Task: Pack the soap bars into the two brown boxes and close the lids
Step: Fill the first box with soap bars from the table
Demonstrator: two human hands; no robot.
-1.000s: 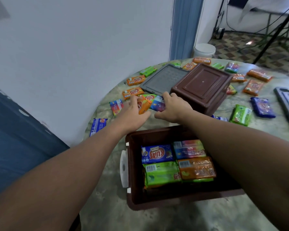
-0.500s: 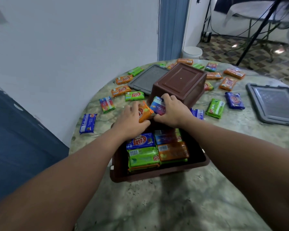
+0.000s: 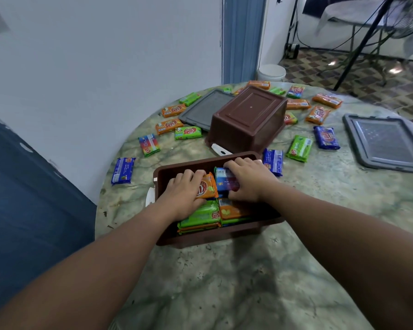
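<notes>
An open brown box stands near me on the round table, holding several wrapped soap bars in green, orange and blue. Inside it, my left hand holds an orange soap bar down on the back left stack. My right hand grips a blue and multicoloured soap bar beside it at the back right. A second brown box lies upside down just behind. Two grey lids lie flat: one behind the upturned box, one at the right.
Several loose soap bars are scattered over the marbled table, among them a blue one at the left edge and a green one to the right. A wall runs along the left. A white bucket stands behind the table.
Both hands picked up a bar each from beside the upturned box and brought them back and down into the open box. The camera view has pulled back.
</notes>
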